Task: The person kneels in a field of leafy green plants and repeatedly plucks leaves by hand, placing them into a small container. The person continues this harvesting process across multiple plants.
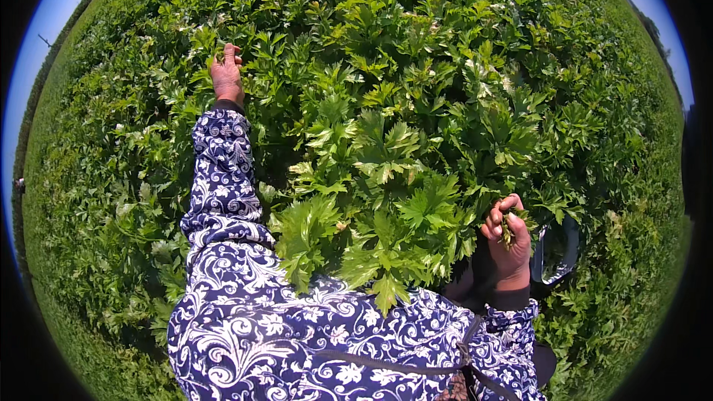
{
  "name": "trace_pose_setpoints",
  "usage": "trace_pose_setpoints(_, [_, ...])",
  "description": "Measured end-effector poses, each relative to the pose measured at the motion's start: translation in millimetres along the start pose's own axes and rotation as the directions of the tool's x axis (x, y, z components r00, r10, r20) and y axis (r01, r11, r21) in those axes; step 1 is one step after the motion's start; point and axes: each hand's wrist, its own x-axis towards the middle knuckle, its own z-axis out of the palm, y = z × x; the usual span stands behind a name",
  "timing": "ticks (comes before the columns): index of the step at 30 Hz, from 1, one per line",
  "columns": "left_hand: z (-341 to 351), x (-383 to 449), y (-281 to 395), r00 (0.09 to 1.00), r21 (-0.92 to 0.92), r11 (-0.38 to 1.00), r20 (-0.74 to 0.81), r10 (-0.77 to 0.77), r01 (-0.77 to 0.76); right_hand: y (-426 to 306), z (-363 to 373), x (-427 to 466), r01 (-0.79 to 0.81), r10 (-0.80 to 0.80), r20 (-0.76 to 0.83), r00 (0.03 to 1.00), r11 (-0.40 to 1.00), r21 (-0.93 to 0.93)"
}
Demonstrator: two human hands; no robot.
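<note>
Lobed green leafy plants (384, 145) fill the space before me and press against my patterned blue and white garment (267, 334). My left hand (227, 69) reaches far forward at the upper left, its fingers closed around a leaf or stem among the foliage; its fingertips are partly hidden. Nearer my body on the right, my right hand (509, 234) is curled with the palm up, holding a small bunch of picked greens (508, 234) between fingers and thumb. Just right of that hand, a pale-rimmed container (562, 259) stands among the plants.
Dense plants (111, 178) surround me on all sides and partly cover the container. A dark cord (384, 365) lies across my garment at the waist. Field edges with a dark tree line and blue sky curve along both rims.
</note>
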Motion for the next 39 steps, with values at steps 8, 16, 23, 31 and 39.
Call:
trace_pose_setpoints(8, [65,-26,127,0.856,-0.369,0.856,0.495,-0.15,0.363,4,-4,3,0.042,-0.043,0.05,0.998,0.999,0.021])
trace_pose_setpoints(16, [136,-54,0,0.648,0.254,0.924,0.659,-0.382,0.287,0,-6,-4,0.058,-0.058,0.028,0.998,0.998,0.014])
trace_pose_setpoints(23, [173,-29,-64,0.922,0.754,0.612,0.374,-0.102,-0.238,0,-6,-4,0.035,-0.037,0.036,0.999,0.999,0.041])
trace_pose_setpoints(31, [201,-29,-61,0.892,0.817,0.55,0.367,-0.264,-0.173,-1,-3,-1,-0.032,0.028,0.051,0.998,0.996,0.082])
trace_pose_setpoints(39, [190,-8,-120,0.858,0.581,0.804,0.471,-0.207,-0.125,0,-1,0,-0.035,0.032,0.048,0.998,0.997,0.072])
